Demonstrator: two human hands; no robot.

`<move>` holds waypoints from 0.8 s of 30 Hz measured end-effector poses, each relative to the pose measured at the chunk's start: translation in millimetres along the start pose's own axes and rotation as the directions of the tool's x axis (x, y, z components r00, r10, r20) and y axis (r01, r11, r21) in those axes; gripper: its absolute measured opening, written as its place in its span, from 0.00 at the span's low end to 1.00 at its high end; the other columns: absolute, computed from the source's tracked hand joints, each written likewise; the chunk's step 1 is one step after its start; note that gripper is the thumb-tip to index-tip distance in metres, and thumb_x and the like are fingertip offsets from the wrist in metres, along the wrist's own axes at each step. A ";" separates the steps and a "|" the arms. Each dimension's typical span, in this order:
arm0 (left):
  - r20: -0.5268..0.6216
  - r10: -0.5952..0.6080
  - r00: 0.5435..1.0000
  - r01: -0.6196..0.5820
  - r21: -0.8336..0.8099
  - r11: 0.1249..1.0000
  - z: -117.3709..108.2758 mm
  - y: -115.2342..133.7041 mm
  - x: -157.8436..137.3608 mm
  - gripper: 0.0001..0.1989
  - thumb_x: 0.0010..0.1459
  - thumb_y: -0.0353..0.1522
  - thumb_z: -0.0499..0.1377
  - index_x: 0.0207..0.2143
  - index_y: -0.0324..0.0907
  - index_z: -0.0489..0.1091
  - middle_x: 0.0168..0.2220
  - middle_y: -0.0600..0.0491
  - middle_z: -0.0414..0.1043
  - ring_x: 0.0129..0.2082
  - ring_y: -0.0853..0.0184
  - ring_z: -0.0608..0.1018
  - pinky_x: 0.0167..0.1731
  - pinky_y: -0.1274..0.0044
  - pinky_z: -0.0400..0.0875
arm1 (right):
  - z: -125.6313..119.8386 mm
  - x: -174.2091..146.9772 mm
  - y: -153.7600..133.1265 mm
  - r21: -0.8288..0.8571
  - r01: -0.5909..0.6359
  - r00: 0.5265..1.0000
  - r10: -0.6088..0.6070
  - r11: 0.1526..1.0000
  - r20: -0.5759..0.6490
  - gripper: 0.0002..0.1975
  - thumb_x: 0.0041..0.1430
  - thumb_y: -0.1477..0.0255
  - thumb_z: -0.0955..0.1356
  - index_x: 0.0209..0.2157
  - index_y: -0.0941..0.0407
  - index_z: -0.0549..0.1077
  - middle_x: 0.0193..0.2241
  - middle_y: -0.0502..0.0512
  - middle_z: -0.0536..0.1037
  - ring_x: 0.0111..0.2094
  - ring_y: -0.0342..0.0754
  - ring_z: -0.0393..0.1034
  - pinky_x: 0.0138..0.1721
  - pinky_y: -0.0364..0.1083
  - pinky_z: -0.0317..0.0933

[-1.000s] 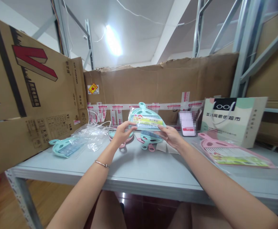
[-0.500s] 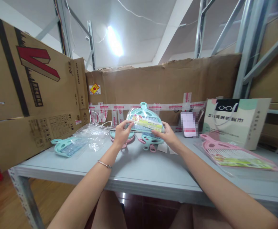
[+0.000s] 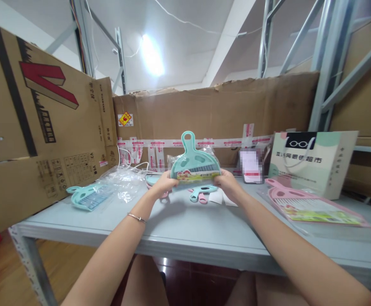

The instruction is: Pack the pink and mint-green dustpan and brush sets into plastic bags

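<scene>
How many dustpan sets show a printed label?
2: the teal set held by the left hand and right hand; the pink set lying at right. More may be hidden.

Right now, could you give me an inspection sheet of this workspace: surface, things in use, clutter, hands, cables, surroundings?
Surface: grey tabletop, items along back and sides.
Job's things: teal dustpan set in clear wrap, held handle up.
Clutter: clear plastic, back left; phone and paper bag, back right; pink dustpan set, right.
Hands: left hand and right hand grip the set's lower sides.
Cables: white cable at back left.
Surroundings: cardboard panel behind, large box left, metal posts.
</scene>
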State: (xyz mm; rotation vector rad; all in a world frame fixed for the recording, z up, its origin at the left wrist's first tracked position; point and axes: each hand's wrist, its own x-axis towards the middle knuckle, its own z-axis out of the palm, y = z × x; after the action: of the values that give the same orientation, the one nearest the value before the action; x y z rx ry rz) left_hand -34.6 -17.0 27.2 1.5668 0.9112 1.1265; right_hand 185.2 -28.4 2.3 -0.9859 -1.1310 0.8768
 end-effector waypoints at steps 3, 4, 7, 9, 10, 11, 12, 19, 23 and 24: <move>-0.038 -0.018 0.999 0.019 0.031 0.999 2.5 3.1 -2.5 0.09 0.31 0.20 0.53 0.18 0.39 0.61 0.13 0.61 0.55 0.14 0.78 0.56 0.12 0.83 0.45 | 2.0 -2.0 -1.3 -0.009 -0.029 0.999 0.029 1.000 -0.018 0.13 0.28 0.79 0.61 0.21 0.56 0.69 0.18 0.46 0.71 0.23 0.41 0.62 0.23 0.39 0.55; -0.030 -0.015 0.999 0.015 0.022 1.000 3.3 4.4 -3.1 0.09 0.30 0.20 0.53 0.18 0.39 0.61 0.14 0.61 0.55 0.14 0.78 0.56 0.12 0.83 0.45 | 2.5 -2.3 -1.4 -0.012 -0.039 0.999 0.039 0.999 -0.028 0.13 0.27 0.79 0.60 0.21 0.56 0.69 0.18 0.46 0.71 0.22 0.41 0.61 0.23 0.39 0.54; -0.010 -0.010 1.000 0.010 -0.003 1.000 4.9 6.4 -3.8 0.09 0.30 0.21 0.53 0.18 0.39 0.60 0.14 0.61 0.56 0.15 0.77 0.58 0.12 0.84 0.46 | 3.4 -1.7 0.1 -0.010 -0.051 0.998 0.050 0.999 -0.044 0.12 0.26 0.80 0.60 0.20 0.56 0.67 0.18 0.46 0.70 0.22 0.41 0.60 0.23 0.39 0.55; -0.015 -0.015 1.000 0.015 -0.008 1.000 5.1 5.5 -3.2 0.09 0.31 0.21 0.54 0.18 0.40 0.60 0.15 0.61 0.56 0.16 0.76 0.60 0.13 0.84 0.48 | 3.6 -0.7 1.6 -0.007 -0.056 0.997 0.056 0.998 -0.046 0.12 0.26 0.80 0.60 0.20 0.56 0.67 0.17 0.46 0.69 0.22 0.41 0.60 0.23 0.40 0.55; -0.019 -0.018 1.000 0.018 -0.007 1.000 4.9 4.4 -2.5 0.09 0.31 0.21 0.54 0.19 0.40 0.60 0.15 0.61 0.56 0.16 0.76 0.60 0.13 0.83 0.48 | 3.6 -0.3 2.0 -0.008 -0.061 0.997 0.061 0.998 -0.048 0.12 0.26 0.80 0.60 0.19 0.56 0.66 0.17 0.46 0.69 0.21 0.41 0.60 0.24 0.40 0.55; -0.023 -0.021 1.000 0.021 -0.005 1.000 4.5 3.1 -1.5 0.09 0.32 0.21 0.54 0.19 0.40 0.59 0.15 0.61 0.55 0.17 0.76 0.60 0.13 0.83 0.49 | 3.6 -0.1 2.1 -0.011 -0.068 0.996 0.067 0.998 -0.051 0.11 0.26 0.80 0.60 0.19 0.56 0.66 0.17 0.46 0.68 0.21 0.41 0.60 0.24 0.41 0.56; -0.024 -0.024 0.999 0.024 -0.002 1.000 4.0 1.6 -0.5 0.09 0.32 0.21 0.55 0.19 0.40 0.59 0.15 0.61 0.55 0.17 0.75 0.61 0.14 0.83 0.49 | 3.6 -0.1 1.7 -0.015 -0.074 0.996 0.073 0.997 -0.056 0.11 0.26 0.81 0.60 0.19 0.56 0.66 0.17 0.46 0.68 0.21 0.41 0.60 0.24 0.41 0.56; -0.056 -0.050 0.997 0.047 -0.049 0.998 0.6 -3.7 6.3 0.10 0.32 0.21 0.55 0.21 0.40 0.61 0.16 0.60 0.59 0.17 0.74 0.63 0.15 0.82 0.52 | 5.0 -8.5 -6.8 -0.021 -0.031 0.999 0.032 0.999 0.035 0.10 0.37 0.75 0.66 0.27 0.55 0.68 0.25 0.47 0.74 0.28 0.45 0.67 0.27 0.41 0.61; -0.034 -0.088 0.996 0.084 -0.102 0.991 2.4 0.8 2.0 0.10 0.34 0.22 0.57 0.25 0.40 0.63 0.20 0.58 0.64 0.20 0.73 0.67 0.17 0.82 0.58 | 6.1 -8.6 -10.4 0.049 0.079 0.997 -0.080 0.996 0.024 0.12 0.40 0.70 0.72 0.30 0.55 0.69 0.27 0.48 0.75 0.29 0.45 0.69 0.31 0.42 0.64; -0.001 -0.069 0.998 0.069 -0.118 0.991 3.1 2.5 0.1 0.10 0.37 0.24 0.58 0.27 0.40 0.64 0.23 0.56 0.67 0.22 0.72 0.69 0.19 0.82 0.61 | 4.0 -6.7 -13.4 0.068 0.105 0.994 -0.105 0.992 -0.013 0.12 0.41 0.70 0.72 0.30 0.56 0.69 0.26 0.48 0.75 0.29 0.44 0.69 0.31 0.42 0.64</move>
State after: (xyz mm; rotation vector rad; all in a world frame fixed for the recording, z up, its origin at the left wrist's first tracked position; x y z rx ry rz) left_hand -31.6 -18.5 29.4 1.4269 0.8796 1.1155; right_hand 180.8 -38.3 13.4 -0.8653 -1.1274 0.8203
